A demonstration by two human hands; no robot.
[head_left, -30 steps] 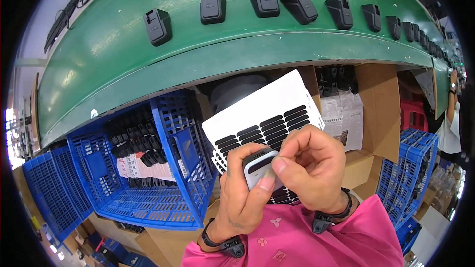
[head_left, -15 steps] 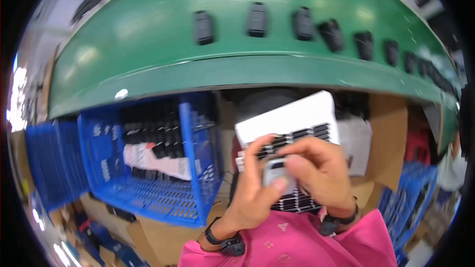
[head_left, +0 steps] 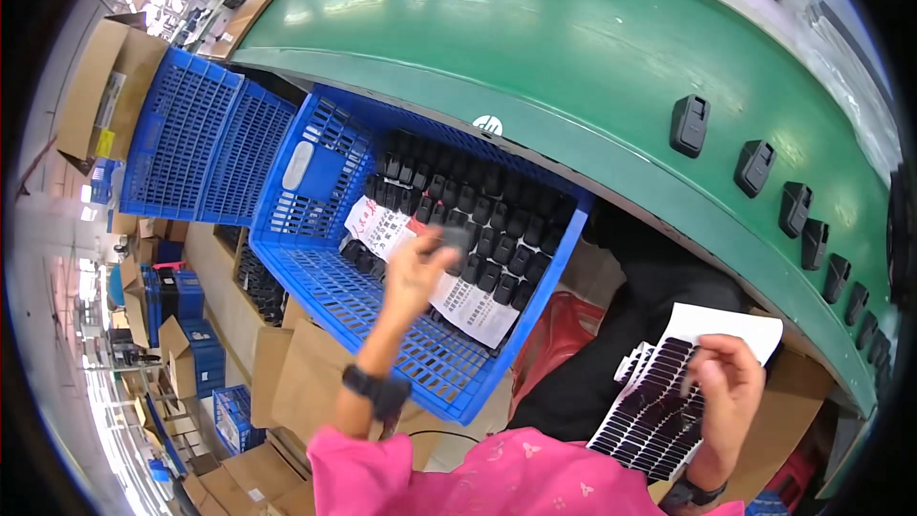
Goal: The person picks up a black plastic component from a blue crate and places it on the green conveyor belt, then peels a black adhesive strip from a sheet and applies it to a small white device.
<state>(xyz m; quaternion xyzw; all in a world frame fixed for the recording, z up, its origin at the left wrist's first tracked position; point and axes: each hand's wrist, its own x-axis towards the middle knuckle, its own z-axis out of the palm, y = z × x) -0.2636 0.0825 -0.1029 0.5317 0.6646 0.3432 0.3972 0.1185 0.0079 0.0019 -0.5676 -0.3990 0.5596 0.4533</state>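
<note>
My left hand (head_left: pixel 411 277), smeared by motion, is over the blue crate (head_left: pixel 564 258) with a dark plastic device (head_left: pixel 456 245) at its fingertips. Beneath it, rows of small black devices (head_left: pixel 497 215) fill part of the crate, with printed paper (head_left: pixel 478 311) among them. On the right, my right hand (head_left: pixel 731 387) is over a white sheet of black labels (head_left: pixel 654 411) lying at my lap. Its fingers are curled and its thumb and fingertips come together; whatever may be between them is too small to make out.
A green bench (head_left: pixel 516 19) curves across the far side, with a line of black devices (head_left: pixel 690 124) along its right part. Stacked blue crates (head_left: pixel 181 143) stand at the left beside an open cardboard box (head_left: pixel 110 86). Dark cloth (head_left: pixel 611 354) lies between the crate and sheet.
The view has turned left. My hands, together around the device before, are now apart: the left has carried the device over the crate, and the right stays by the label sheet.
</note>
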